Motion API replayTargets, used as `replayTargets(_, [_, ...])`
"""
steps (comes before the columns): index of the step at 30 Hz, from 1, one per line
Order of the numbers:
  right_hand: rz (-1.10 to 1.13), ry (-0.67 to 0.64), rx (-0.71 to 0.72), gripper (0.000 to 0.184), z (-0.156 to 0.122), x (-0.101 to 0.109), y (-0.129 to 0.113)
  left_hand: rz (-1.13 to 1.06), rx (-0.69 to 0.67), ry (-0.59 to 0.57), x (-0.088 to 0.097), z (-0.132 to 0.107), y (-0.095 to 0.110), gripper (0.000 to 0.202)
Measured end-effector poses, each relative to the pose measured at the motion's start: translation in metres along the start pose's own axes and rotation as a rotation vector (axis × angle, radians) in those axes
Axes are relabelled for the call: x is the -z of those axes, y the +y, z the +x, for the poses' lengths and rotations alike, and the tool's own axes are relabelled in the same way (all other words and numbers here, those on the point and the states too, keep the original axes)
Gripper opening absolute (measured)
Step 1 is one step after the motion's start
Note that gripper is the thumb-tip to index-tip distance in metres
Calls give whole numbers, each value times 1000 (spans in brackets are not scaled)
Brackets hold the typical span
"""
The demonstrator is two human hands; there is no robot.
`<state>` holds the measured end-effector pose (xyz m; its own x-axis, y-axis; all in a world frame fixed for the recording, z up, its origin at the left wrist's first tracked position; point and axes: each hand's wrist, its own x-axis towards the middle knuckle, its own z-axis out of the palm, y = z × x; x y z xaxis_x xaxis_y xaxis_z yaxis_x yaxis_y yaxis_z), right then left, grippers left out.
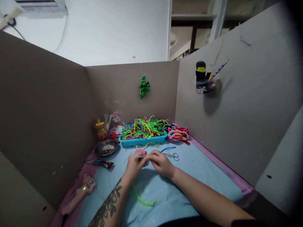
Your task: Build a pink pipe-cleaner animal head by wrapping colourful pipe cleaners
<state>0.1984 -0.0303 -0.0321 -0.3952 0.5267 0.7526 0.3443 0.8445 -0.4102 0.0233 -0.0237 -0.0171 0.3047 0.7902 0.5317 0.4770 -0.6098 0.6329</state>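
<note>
Grey partition walls [42, 119] close in the desk on the left, back and right, leaving only the near side open. A blue mat [201, 176] covers the desk, with bare room along its right half and near edge. A blue tray [142, 142] heaped with stems sits against the back wall. A pink glue gun [82, 190] lies at the mat's left edge. Mid-mat, the left hand [134, 164] and right hand [161, 162] meet, fingers closed in pinches on the upper end of a green pipe cleaner [142, 198], which trails down toward the near edge. A metal bowl [106, 147] sits left of the tray and scissors [172, 155] lie just beyond the right hand.
</note>
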Motion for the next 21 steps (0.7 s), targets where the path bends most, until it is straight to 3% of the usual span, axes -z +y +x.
replayTargets(5, [220, 53, -218, 14, 6, 5, 1, 29, -134, -67, 3, 1, -1, 14])
replayTargets(12, [724, -101, -570, 24, 7, 3, 10, 89, -280, -82, 4, -1, 0, 11])
replayTargets(18, [793, -311, -620, 25, 6, 7, 17, 107, -291, -119, 8, -1, 5, 13])
replayTargets(21, [776, -296, -592, 25, 7, 10, 15, 116, -242, -139, 7, -2, 7, 15])
